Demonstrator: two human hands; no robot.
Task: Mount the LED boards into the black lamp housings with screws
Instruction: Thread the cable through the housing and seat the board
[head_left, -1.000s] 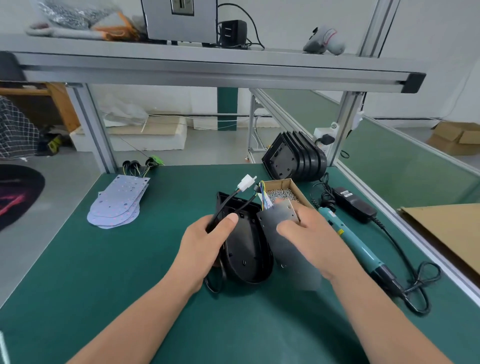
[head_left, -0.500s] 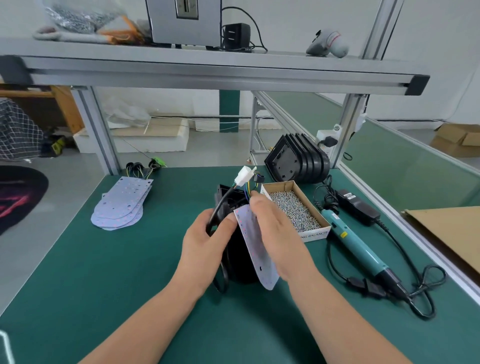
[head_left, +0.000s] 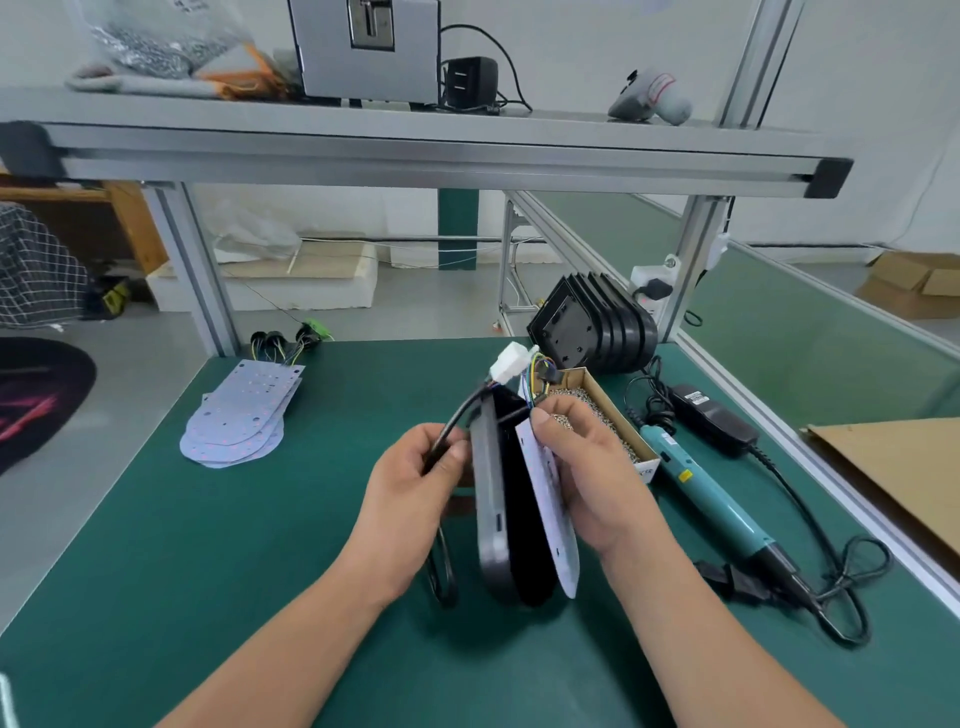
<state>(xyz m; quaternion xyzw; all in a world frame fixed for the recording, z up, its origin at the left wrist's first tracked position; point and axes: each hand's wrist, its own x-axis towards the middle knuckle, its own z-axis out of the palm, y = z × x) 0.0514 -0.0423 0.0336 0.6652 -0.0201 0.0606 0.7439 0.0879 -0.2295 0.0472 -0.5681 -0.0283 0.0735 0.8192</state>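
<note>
Screw box (head_left: 608, 410) left of driver (head_left: 711, 499)

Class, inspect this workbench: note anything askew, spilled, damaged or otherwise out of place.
Nothing spilled or visibly damaged. Only the spare LED boards look askew: their stack at far left is fanned unevenly. The black housing is tipped up on edge, mid-assembly.

a green-matted bench (head_left: 208, 597) carries a fanned stack of white led boards (head_left: 239, 415) at left, a wire bundle (head_left: 291, 340) behind it, a cardboard box of screws (head_left: 623, 421) right of centre, black housings (head_left: 597, 327) on edge behind that, and a teal screwdriver (head_left: 711, 499) beside a black power adapter (head_left: 714, 418).
</note>
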